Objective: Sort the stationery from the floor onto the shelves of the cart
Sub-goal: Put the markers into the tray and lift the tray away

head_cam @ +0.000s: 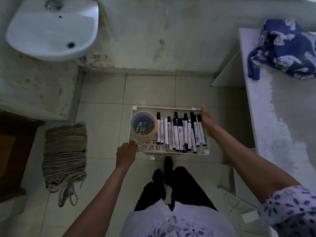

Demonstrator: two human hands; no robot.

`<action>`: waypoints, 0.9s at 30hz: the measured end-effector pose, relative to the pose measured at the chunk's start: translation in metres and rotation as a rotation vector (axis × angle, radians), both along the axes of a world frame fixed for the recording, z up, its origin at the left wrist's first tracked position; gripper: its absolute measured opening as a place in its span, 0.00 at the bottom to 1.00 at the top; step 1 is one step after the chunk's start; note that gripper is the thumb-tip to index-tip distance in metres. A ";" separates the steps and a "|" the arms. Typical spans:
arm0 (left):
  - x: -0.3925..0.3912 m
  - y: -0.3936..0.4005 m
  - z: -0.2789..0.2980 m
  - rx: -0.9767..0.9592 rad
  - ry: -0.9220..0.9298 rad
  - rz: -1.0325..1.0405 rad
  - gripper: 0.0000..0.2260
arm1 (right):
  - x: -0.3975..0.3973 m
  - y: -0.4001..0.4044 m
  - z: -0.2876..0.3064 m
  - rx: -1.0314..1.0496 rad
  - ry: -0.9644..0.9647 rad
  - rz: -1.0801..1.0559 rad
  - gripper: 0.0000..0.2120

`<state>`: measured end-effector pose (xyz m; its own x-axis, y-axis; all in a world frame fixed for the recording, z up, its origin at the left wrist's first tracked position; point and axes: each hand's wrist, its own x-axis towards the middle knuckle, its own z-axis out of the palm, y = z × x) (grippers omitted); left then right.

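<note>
The white cart (164, 108) stands on the tiled floor in front of me, seen from above. Its perforated top shelf carries a roll of clear yellowish tape (144, 126) at the left and several white markers with black caps (181, 133) lying side by side at the right. My left hand (126, 153) grips the shelf's near left corner, thumb on the rim. My right hand (207, 119) lies along the right edge of the shelf, thumb near the far corner; how its fingers hold the rim is hidden. The lower shelves are out of sight beneath the top one.
A white wall basin (51, 29) hangs at the upper left. A folded striped rug (65, 156) lies on the floor to the left, beside a dark wooden cabinet (15, 151). A white counter (280, 117) with a blue patterned cloth (287, 48) runs along the right.
</note>
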<state>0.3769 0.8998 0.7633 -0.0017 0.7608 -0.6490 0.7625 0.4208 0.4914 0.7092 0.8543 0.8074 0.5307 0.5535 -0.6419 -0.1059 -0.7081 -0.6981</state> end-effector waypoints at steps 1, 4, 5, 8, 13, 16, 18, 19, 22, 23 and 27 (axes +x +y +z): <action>0.006 0.012 0.000 0.000 -0.004 0.015 0.25 | 0.006 0.010 0.000 0.005 0.005 -0.005 0.31; 0.028 0.048 0.005 -0.009 -0.006 0.047 0.26 | 0.027 0.043 -0.003 0.005 -0.006 -0.022 0.31; 0.035 0.061 0.004 -0.009 -0.005 0.046 0.27 | 0.033 0.056 -0.003 0.006 0.000 -0.019 0.32; 0.056 0.094 0.004 -0.015 0.016 0.041 0.33 | 0.055 0.090 -0.002 -0.008 0.042 -0.028 0.33; 0.092 0.143 0.005 0.001 0.036 0.006 0.30 | 0.091 0.141 0.000 0.005 0.040 0.002 0.33; 0.109 0.166 0.011 -0.005 0.018 0.065 0.22 | 0.114 0.166 -0.007 -0.004 0.041 0.016 0.36; 0.119 0.184 0.010 -0.018 0.022 0.030 0.21 | 0.125 0.183 -0.007 -0.010 0.030 0.009 0.37; 0.124 0.193 0.008 -0.015 0.037 0.010 0.20 | 0.129 0.194 -0.005 -0.011 0.025 0.003 0.36; 0.137 0.224 0.011 -0.009 0.007 0.063 0.22 | 0.138 0.224 0.003 -0.008 0.010 0.002 0.34; 0.141 0.234 0.012 -0.001 0.002 0.063 0.22 | 0.140 0.234 0.004 -0.009 0.004 0.003 0.34; 0.156 0.272 0.011 0.020 0.003 0.006 0.24 | 0.154 0.266 0.005 -0.011 -0.016 -0.020 0.32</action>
<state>0.5326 1.1720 0.7747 -0.0085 0.7734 -0.6338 0.7617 0.4157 0.4970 0.8634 1.1208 0.8122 0.5519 0.5355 -0.6392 -0.1093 -0.7135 -0.6921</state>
